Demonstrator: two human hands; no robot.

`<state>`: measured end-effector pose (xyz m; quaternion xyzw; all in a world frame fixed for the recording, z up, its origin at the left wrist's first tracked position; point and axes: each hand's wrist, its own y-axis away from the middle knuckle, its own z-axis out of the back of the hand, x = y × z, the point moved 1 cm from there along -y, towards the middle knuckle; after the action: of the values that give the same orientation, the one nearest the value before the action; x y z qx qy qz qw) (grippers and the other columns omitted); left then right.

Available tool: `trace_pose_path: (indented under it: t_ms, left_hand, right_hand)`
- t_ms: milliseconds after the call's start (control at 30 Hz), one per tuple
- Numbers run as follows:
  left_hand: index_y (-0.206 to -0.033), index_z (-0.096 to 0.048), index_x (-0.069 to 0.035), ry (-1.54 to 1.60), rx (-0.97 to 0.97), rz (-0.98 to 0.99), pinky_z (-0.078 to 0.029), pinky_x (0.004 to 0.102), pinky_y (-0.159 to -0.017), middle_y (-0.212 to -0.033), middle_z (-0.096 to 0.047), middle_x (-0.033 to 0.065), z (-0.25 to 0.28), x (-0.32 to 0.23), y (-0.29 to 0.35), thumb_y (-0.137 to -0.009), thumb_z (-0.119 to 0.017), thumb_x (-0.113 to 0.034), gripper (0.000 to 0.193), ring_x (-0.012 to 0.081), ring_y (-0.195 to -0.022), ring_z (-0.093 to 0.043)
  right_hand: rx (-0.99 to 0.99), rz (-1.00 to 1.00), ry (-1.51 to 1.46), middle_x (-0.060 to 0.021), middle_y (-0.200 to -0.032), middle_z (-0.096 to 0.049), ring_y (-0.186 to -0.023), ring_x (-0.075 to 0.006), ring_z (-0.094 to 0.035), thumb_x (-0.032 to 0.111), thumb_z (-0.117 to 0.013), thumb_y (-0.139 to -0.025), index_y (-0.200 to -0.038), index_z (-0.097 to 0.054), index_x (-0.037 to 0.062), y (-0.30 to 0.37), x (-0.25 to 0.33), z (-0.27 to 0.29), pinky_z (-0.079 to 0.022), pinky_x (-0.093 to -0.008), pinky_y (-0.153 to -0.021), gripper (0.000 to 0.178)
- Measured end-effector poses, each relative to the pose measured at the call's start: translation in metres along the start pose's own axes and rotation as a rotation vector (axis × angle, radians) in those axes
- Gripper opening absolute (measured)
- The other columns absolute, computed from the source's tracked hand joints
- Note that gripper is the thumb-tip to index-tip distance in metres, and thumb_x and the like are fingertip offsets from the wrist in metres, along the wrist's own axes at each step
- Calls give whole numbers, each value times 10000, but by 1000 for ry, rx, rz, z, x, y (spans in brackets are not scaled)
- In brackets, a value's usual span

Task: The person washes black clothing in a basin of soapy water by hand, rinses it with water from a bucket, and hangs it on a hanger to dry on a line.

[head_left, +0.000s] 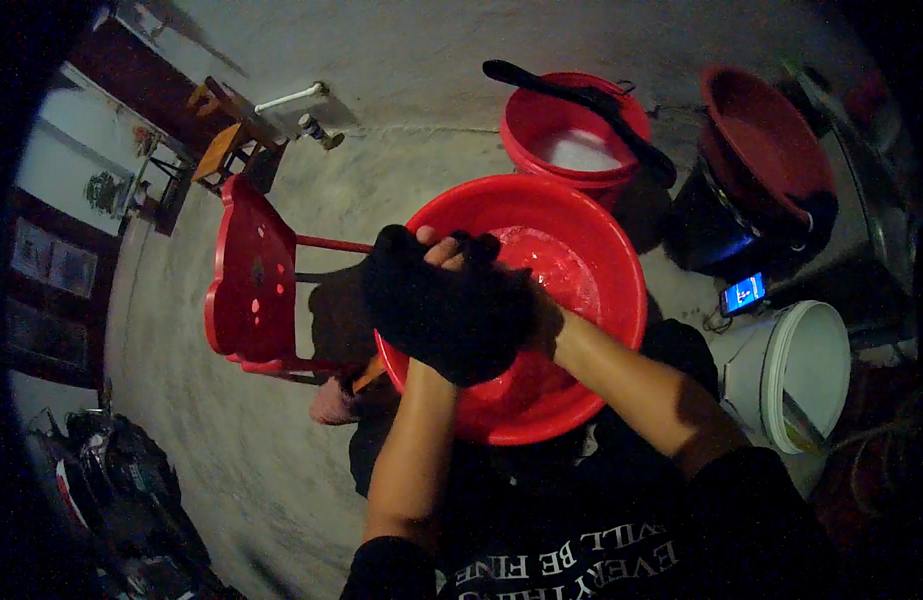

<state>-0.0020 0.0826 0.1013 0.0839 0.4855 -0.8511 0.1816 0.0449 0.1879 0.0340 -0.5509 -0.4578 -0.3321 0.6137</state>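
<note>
A bunched black cloth (pixel 452 310) is held up over the left part of a red plastic basin (pixel 622 250), between my two hands. My left hand (pixel 437 372) reaches into the cloth from below and is mostly covered by it. From the right, my right hand (pixel 548 325) presses into the cloth's side, with most of its fingers hidden. A few bare fingertips (pixel 442 250) show at the cloth's upper edge; which hand they belong to I cannot tell. Both hands look closed on the cloth. Shiny wet liquid (pixel 557 265) lies in the basin.
Left of the basin stands a red chair (pixel 250 285). Beyond it, a dark bar lies across a red bucket (pixel 522 130) holding whitish contents. At right are a dark red basin (pixel 767 140) on a dark container, a lit phone (pixel 744 293) and a white bucket (pixel 752 365).
</note>
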Motion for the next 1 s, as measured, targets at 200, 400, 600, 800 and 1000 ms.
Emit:
trace_pose_path:
  t_ms: [200, 400, 600, 800, 1000]
  left_hand:
    - [-1200, -390, -53, 1648, -587, 708, -365, 396, -943, -1166, -477, 122, 11, 20, -9, -882, -395, -217, 358, 247, -1044, -488]
    - [-1178, -426, -29, 1108, -444, 866, -415, 357, -903, -1147, -502, 99, 20, 38, 7, -867, -425, -173, 343, 236, -1005, -518]
    - [-1140, -468, -17, 1182, -7, 1321, -422, 340, -872, -1088, -533, 104, -23, 22, 29, -858, -452, -186, 330, 244, -966, -532]
    - [-1149, -454, -3, 782, 412, 639, -305, 358, -972, -1161, -468, 153, -16, -8, 46, -890, -387, -194, 329, 267, -1100, -426]
    - [-1038, -549, -25, 1708, -21, 1507, -506, 348, -779, -972, -607, 118, -73, 26, 67, -870, -421, -259, 316, 239, -830, -601]
  right_hand:
    - [-376, -326, -1350, -100, -984, -597, -943, -234, -561, 207, -428, -843, -1015, -549, 32, -25, 10, 35, -442, -357, -851, 273]
    - [-861, -344, -623, -69, -776, -622, -696, -188, -605, 138, -548, -738, -854, -598, 16, -20, 49, 45, -489, -306, -660, 176]
    - [-471, -111, -109, -52, -727, -615, -646, -136, -576, 97, -574, -599, -821, -609, 15, -15, 72, 30, -467, -276, -619, 239]
    - [62, -186, -125, -44, -672, -592, -621, -133, -544, 144, -556, -580, -751, -597, -1, -8, 67, 12, -447, -294, -591, 228]
    - [-638, -386, -564, -78, -734, -592, -645, -194, -562, 200, -516, -661, -797, -578, 10, -9, 46, 72, -456, -311, -604, 242]
